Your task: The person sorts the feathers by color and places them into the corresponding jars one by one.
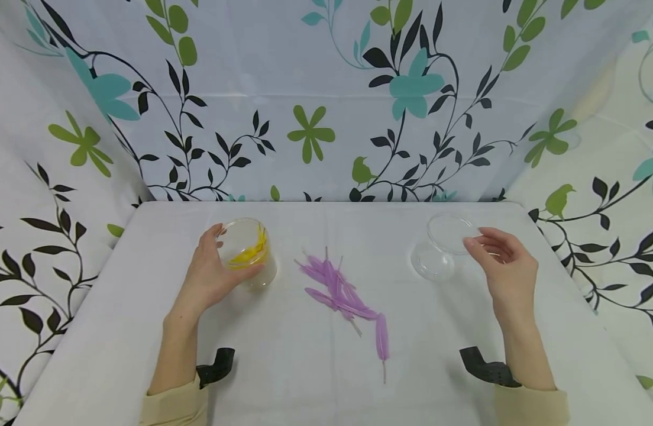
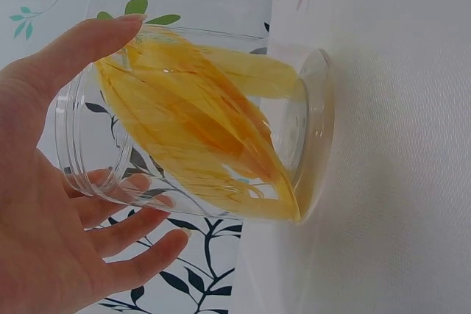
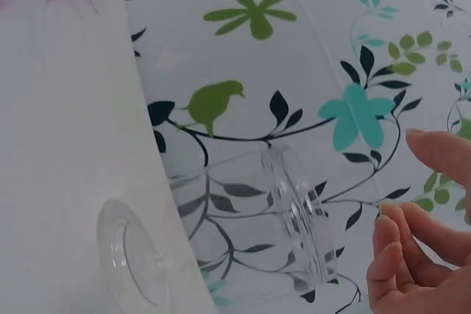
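On the left, my left hand (image 1: 217,266) grips a clear jar (image 2: 283,134), thumb on one side and fingers round the other. Yellow feathers (image 2: 195,130) lean inside that jar. Over on the right, an uncovered second clear jar (image 1: 432,263) stands on the table, with nothing visible inside. My right hand (image 1: 504,260) is beside its rim, fingers loosely bent; the right wrist view shows a gap between the fingertips (image 3: 390,211) and the jar's neck. Purple feathers (image 1: 339,287) lie in a loose pile between the two jars.
A white cloth covers the table (image 1: 305,373). Behind it and along both sides hangs a curtain (image 1: 225,71) printed with leaves and flowers. One purple feather (image 1: 382,337) lies at the pile's near end. Each wrist wears a black strap mount (image 1: 216,367).
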`<move>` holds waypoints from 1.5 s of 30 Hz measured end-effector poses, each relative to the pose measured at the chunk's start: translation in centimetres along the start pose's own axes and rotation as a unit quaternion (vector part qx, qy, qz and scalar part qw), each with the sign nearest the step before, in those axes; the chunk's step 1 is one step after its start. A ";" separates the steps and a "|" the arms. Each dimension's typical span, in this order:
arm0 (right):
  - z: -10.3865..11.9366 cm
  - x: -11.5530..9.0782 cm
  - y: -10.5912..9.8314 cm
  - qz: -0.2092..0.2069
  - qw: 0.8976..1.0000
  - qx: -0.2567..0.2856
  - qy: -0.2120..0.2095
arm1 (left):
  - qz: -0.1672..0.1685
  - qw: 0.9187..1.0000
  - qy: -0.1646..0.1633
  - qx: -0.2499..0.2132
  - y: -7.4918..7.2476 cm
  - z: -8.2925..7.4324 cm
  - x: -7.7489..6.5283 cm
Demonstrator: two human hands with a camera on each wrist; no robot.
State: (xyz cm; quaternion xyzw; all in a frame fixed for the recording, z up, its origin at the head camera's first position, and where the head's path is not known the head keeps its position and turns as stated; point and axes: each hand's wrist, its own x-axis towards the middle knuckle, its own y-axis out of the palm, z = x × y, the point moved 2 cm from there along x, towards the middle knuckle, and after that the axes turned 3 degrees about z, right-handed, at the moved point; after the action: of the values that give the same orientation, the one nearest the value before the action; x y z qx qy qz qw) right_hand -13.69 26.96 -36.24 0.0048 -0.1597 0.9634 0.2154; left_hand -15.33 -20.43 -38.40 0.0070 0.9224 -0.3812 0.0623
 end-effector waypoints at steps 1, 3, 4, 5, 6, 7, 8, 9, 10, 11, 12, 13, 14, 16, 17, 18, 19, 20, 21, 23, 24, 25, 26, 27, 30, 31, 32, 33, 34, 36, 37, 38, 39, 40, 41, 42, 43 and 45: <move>-0.4 0.3 -0.2 -0.002 1.000 -0.010 -0.001 | -0.001 1.000 0.001 0.002 0.0 0.0 0.0; -1.4 1.0 -0.5 0.009 0.999 -0.035 -0.006 | -0.003 1.000 0.004 0.006 0.0 0.1 0.0; -1.9 1.3 -0.4 0.022 0.999 -0.046 -0.008 | -0.003 1.000 0.005 0.007 0.0 0.1 0.0; -2.5 1.6 -0.3 0.040 0.998 -0.056 -0.010 | -0.003 1.000 0.005 0.008 -0.1 0.1 0.0; -3.0 1.9 -0.2 0.059 0.996 -0.062 -0.011 | -0.003 1.000 0.006 0.009 -0.1 0.1 0.0; -3.5 2.1 0.0 0.080 0.995 -0.064 -0.014 | -0.003 1.000 0.006 0.009 -0.1 0.2 0.0; -4.1 2.3 0.3 0.099 0.993 -0.061 -0.015 | -0.003 1.000 0.006 0.009 -0.1 0.2 -0.1; -4.5 2.5 0.6 0.117 0.991 -0.060 -0.015 | -0.003 1.000 0.007 0.010 -0.1 0.3 -0.1; -4.9 2.6 0.9 0.134 0.989 -0.055 -0.017 | -0.004 1.000 0.008 0.009 -0.1 0.3 -0.1; -5.3 2.7 1.1 0.146 0.988 -0.053 -0.018 | -0.004 1.000 0.010 0.010 0.0 0.3 0.0; -5.5 2.8 1.4 0.154 0.987 -0.048 -0.020 | -0.005 1.000 0.012 0.009 0.0 0.3 0.0; -5.8 2.8 1.7 0.160 0.986 -0.044 -0.022 | -0.005 1.000 0.014 0.009 0.0 0.3 0.0; -6.0 2.9 1.9 0.162 0.986 -0.043 -0.025 | -0.005 1.000 0.015 0.007 0.0 0.3 0.0; -6.2 2.9 2.2 0.162 0.985 -0.041 -0.030 | -0.005 1.000 0.017 0.005 -0.1 0.3 0.0; -6.3 2.9 2.3 0.159 0.986 -0.042 -0.031 | -0.004 1.000 0.017 0.004 -0.1 0.2 0.0; -6.3 2.9 2.4 0.157 0.986 -0.042 -0.032 | -0.005 1.000 0.018 0.002 -0.1 0.2 0.0; -6.3 2.9 2.4 0.155 0.986 -0.042 -0.032 | -0.006 1.000 0.018 0.002 -0.2 0.1 0.0; -6.3 2.9 2.5 0.155 0.986 -0.043 -0.032 | -0.007 1.000 0.018 0.001 -0.2 0.1 0.0; -6.3 2.9 2.5 0.156 0.986 -0.043 -0.030 | -0.010 1.000 0.019 0.001 -0.3 0.0 -0.1; -6.3 2.8 2.6 0.159 0.986 -0.044 -0.030 | -0.019 1.000 0.021 -0.001 -0.5 -0.3 -0.3; -6.3 2.8 2.7 0.161 0.985 -0.045 -0.031 | -0.026 0.999 0.022 -0.002 -0.6 -0.6 -0.5; -6.2 2.8 2.7 0.164 0.985 -0.046 -0.032 | -0.035 0.999 0.025 -0.004 -0.7 -0.8 -0.6; -6.2 2.7 2.8 0.168 0.984 -0.047 -0.032 | -0.046 0.998 0.030 -0.008 -0.9 -1.2 -0.8; -6.1 2.6 2.9 0.171 0.984 -0.048 -0.033 | -0.059 0.998 0.036 -0.014 -1.0 -1.6 -1.1; -5.9 2.4 3.2 0.181 0.982 -0.052 -0.036 | -0.107 0.991 0.069 -0.047 -1.2 -3.0 -1.9; -5.9 2.3 3.3 0.183 0.981 -0.053 -0.036 | -0.122 0.987 0.086 -0.063 -1.2 -3.5 -2.2; -5.8 2.2 3.3 0.185 0.981 -0.055 -0.035 | -0.133 0.982 0.106 -0.081 -1.0 -4.1 -2.4; -5.8 2.1 3.4 0.186 0.980 -0.056 -0.036 | -0.141 0.977 0.127 -0.098 -0.9 -4.6 -2.7; -5.7 2.1 3.5 0.187 0.980 -0.057 -0.036 | -0.144 0.972 0.148 -0.114 -0.6 -5.1 -2.9; -5.6 1.9 3.7 0.188 0.980 -0.060 -0.036 | -0.132 0.963 0.184 -0.146 0.1 -6.0 -3.2; -5.6 1.9 3.8 0.189 0.980 -0.061 -0.036 | -0.118 0.961 0.195 -0.157 0.6 -6.4 -3.3; -5.5 1.8 3.9 0.189 0.979 -0.061 -0.037 | -0.104 0.959 0.206 -0.165 1.1 -6.7 -3.3; -5.5 1.8 4.0 0.190 0.979 -0.062 -0.040 | -0.089 0.959 0.210 -0.171 1.7 -6.9 -3.3; -5.5 1.8 4.1 0.191 0.979 -0.062 -0.042 | -0.074 0.959 0.210 -0.174 2.3 -7.1 -3.2; -5.5 1.7 4.2 0.193 0.978 -0.062 -0.044 | -0.058 0.960 0.210 -0.174 3.0 -7.1 -3.1; -5.5 1.6 4.4 0.195 0.978 -0.062 -0.046 | -0.041 0.962 0.206 -0.174 3.7 -7.2 -2.9; -5.4 1.6 4.5 0.197 0.977 -0.061 -0.048 | -0.025 0.964 0.200 -0.171 4.4 -7.1 -2.8; -5.4 1.4 4.7 0.200 0.977 -0.061 -0.050 | 0.007 0.969 0.176 -0.173 5.9 -6.9 -2.3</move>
State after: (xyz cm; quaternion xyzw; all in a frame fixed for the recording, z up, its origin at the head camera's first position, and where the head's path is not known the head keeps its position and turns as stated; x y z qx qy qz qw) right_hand -16.62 25.23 -42.68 0.0081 -0.2270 0.9738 0.0099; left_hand -13.47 -11.32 -37.42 0.0700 0.9707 -0.2078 -0.0981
